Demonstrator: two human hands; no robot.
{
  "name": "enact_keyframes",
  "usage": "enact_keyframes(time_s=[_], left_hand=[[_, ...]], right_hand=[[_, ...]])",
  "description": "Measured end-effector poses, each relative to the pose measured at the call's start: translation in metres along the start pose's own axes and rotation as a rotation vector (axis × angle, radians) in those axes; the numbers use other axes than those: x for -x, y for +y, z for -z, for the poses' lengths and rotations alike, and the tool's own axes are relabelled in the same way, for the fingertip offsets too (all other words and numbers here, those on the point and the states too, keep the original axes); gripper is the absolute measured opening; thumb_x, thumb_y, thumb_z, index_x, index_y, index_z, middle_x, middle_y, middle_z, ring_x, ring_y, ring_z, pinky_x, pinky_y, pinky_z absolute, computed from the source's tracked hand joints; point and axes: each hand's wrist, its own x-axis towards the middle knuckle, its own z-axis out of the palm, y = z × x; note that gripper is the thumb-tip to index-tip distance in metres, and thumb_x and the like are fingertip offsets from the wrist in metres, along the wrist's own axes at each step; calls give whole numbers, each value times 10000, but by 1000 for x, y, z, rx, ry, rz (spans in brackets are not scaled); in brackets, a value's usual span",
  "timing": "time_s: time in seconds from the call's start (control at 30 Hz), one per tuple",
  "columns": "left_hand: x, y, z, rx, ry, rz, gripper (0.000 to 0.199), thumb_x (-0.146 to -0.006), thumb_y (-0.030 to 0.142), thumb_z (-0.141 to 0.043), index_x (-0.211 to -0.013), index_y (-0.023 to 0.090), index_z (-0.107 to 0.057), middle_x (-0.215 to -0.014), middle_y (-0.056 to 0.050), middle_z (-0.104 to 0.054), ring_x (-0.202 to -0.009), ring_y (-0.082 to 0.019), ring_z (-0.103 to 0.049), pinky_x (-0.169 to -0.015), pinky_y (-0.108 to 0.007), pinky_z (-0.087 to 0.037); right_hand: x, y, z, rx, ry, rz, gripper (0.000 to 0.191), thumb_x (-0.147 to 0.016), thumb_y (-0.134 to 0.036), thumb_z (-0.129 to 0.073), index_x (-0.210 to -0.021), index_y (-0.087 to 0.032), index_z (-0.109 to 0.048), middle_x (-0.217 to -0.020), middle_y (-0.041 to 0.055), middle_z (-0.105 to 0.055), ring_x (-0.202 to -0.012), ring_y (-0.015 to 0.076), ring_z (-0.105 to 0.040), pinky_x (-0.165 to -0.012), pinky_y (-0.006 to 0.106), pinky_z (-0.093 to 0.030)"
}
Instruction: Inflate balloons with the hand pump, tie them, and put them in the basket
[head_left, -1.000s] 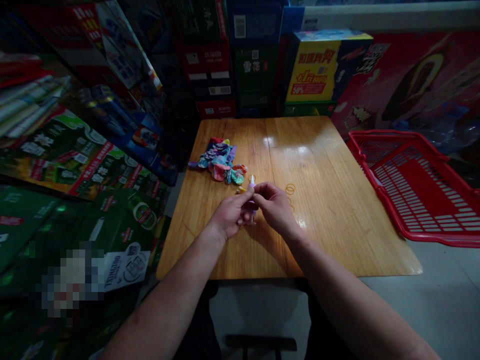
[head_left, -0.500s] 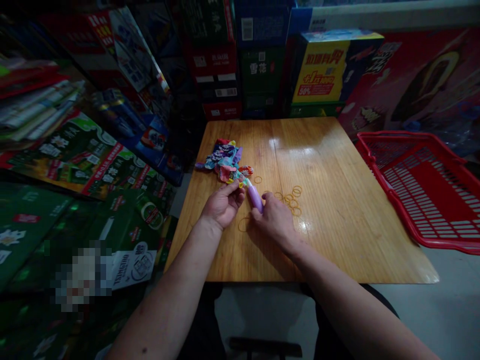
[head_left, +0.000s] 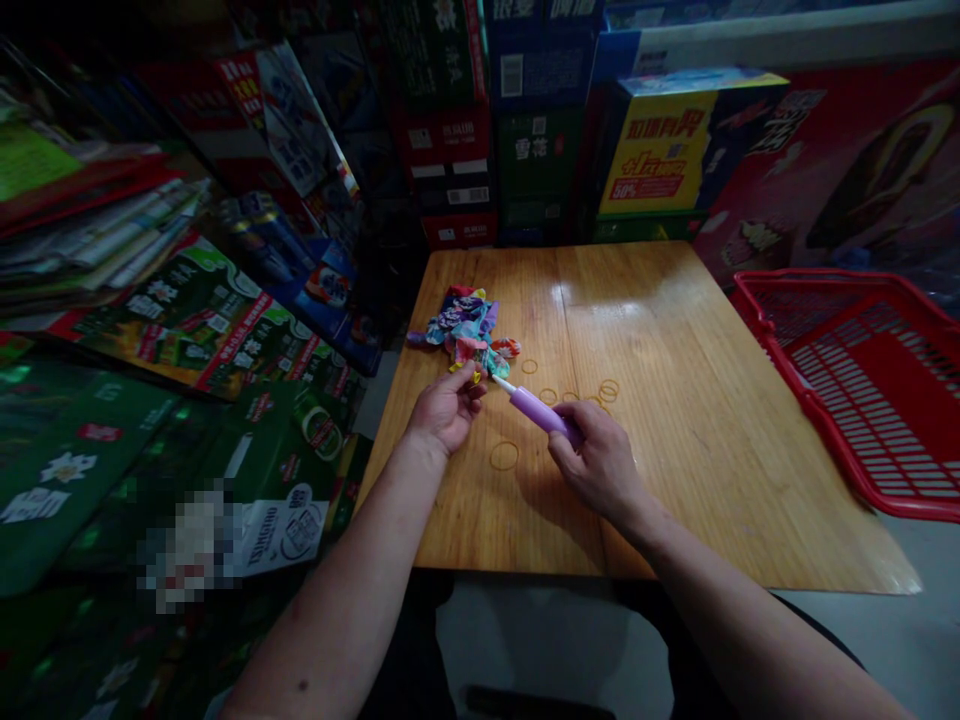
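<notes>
My right hand is closed round a slim purple hand pump with a white tapered nozzle, tilted toward the upper left. The nozzle tip is close to my left hand's fingertips; whether it touches anything is unclear. My left hand pinches a small yellow piece, seemingly a balloon neck, between thumb and fingers. Just beyond it lies a crumpled pile of colourful, patterned deflated balloons, blue, purple, pink, red and teal. Several thin yellowish rubber bands lie scattered beside and beyond my right hand, some partly behind it.
The wooden table reaches toward stacked drink cartons at the back. A red plastic basket stands off its right edge. On the left are green beer cartons and a stack of papers.
My right hand has drawn back to the right with the pump, so more of its purple body and white nozzle shows. My left hand keeps its pinch. The camera view has shifted slightly left.
</notes>
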Motion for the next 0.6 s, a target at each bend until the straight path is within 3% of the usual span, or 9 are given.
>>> enact_keyframes(time_s=[0.3, 0.6], left_hand=[[-2, -13, -2, -49, -79, 11, 265, -707, 291, -860, -885, 152, -720, -857, -37, -726, -713, -112, -680, -509, -168, -415], [2, -14, -9, -100, -81, -18, 238, -744, 284, -832, -888, 132, -720, -845, -43, -734, -659, -90, -663, -514, -169, -423]], right_hand=[[-2, -3, 4, -2, -36, 6, 199, -840, -219, -552, -1008, -188, -654, -914, 76, -649, -818, 211, -600, -753, 336, -452], [-1, -4, 7, -1, -66, -18, 215, -840, -221, -537, -1016, -198, -657, -899, 74, -649, -787, 206, -585, -751, 329, -449]])
